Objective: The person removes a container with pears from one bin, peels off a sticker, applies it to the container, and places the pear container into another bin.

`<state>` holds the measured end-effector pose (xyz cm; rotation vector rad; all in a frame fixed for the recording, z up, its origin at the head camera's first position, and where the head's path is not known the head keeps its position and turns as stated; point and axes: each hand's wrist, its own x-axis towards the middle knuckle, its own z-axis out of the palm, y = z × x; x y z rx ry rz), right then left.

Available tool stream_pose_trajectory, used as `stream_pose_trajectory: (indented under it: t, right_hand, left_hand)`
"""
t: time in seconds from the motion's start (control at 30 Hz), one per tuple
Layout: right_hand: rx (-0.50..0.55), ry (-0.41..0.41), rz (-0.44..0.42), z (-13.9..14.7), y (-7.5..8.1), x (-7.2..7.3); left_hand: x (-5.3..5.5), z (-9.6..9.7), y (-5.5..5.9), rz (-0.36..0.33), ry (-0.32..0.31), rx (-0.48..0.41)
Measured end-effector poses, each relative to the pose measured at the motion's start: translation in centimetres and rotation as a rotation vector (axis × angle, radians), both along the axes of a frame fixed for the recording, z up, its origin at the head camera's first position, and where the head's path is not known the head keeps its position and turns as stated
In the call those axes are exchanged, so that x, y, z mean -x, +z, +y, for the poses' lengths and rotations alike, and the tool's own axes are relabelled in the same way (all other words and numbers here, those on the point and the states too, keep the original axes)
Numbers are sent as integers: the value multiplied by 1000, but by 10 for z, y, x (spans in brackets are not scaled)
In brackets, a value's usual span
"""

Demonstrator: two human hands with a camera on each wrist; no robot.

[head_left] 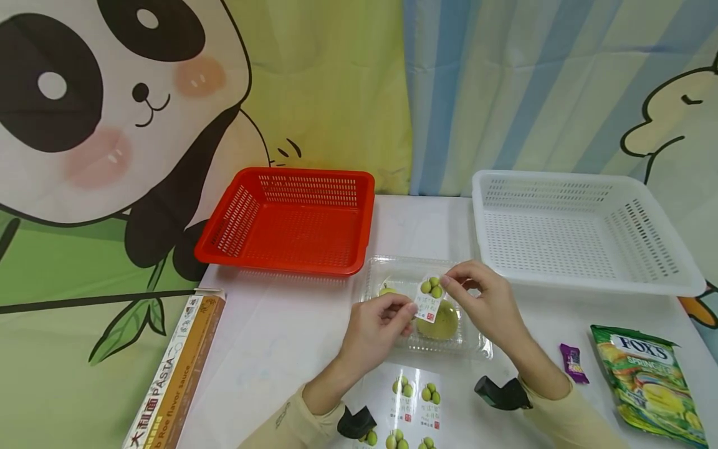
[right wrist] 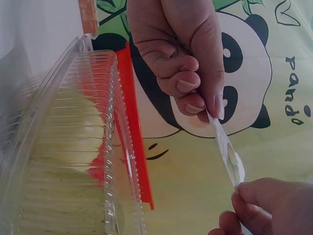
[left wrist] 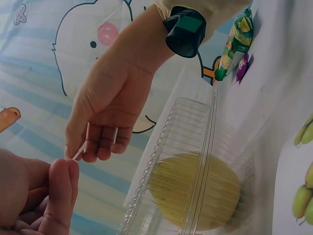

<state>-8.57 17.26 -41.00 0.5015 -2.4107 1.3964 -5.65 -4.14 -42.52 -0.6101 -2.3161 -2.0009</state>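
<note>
Between both hands a small white sticker (head_left: 429, 300) printed with green fruit is held up, tilted. My left hand (head_left: 371, 329) pinches its lower left corner between thumb and forefinger, while my right hand (head_left: 488, 304) pinches the upper right edge. Seen edge-on in the right wrist view, the sticker (right wrist: 226, 147) looks thin and slightly bent. Behind and below it sits a clear plastic clamshell box (head_left: 387, 268), its lid down over yellow-green pears (head_left: 440, 325). The left wrist view shows one pear (left wrist: 195, 191) through the ribbed wall. Part of the box is hidden by my hands.
A sheet of matching stickers (head_left: 416, 377) lies in front of the box. Behind stand a red basket (head_left: 308, 234) and a white basket (head_left: 552, 255). At right are a purple-wrapped candy (head_left: 573, 363) and a green FOX'S bag (head_left: 650, 380); at left, a pasta box (head_left: 179, 374).
</note>
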Motion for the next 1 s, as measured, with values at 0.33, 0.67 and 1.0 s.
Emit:
stream_pose_trajectory:
  t: [0.33,0.67,1.0]
  right_hand:
    - [-29,3,-70,1,0,4]
    - [-112,23,-152,3,-2,11]
    - [-182,55,-192,2,-8,17]
  left_hand:
    - [3,6,-4,-86,16,-25]
    - [4,10,-7,-131,33,66]
    - [6,10,-9,-117,56,205]
